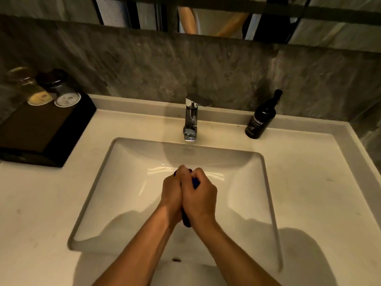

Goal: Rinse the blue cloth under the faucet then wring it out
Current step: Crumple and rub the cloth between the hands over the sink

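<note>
Both my hands are pressed together over the middle of the white sink basin (123,182), squeezing the blue cloth (195,182) between them. My left hand (172,190) and my right hand (199,195) are each closed tight on it. Only small dark blue bits of the cloth show: by the fingertips at the top and a tail below the wrists. The chrome faucet (190,120) stands behind the basin, its spout well beyond my hands. No water stream is visible from it.
A black soap bottle (261,117) stands on the counter right of the faucet. At the back left a dark tray (41,131) carries two upturned glasses (51,89). The white countertop (319,193) surrounds the basin; a grey stone wall and mirror rise behind.
</note>
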